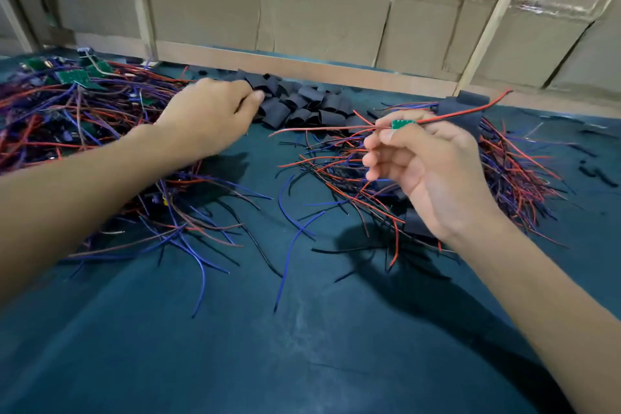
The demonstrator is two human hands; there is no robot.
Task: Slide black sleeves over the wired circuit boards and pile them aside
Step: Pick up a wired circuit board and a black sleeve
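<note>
Small green circuit board with long red wires, held up on the right. Short black sleeves heaped at the back, middle.

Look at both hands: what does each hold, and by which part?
The right hand pinches a small green circuit board by its lower edge, wires trailing sideways. The left hand reaches into the black sleeves; whether it grips one cannot be told.
</note>
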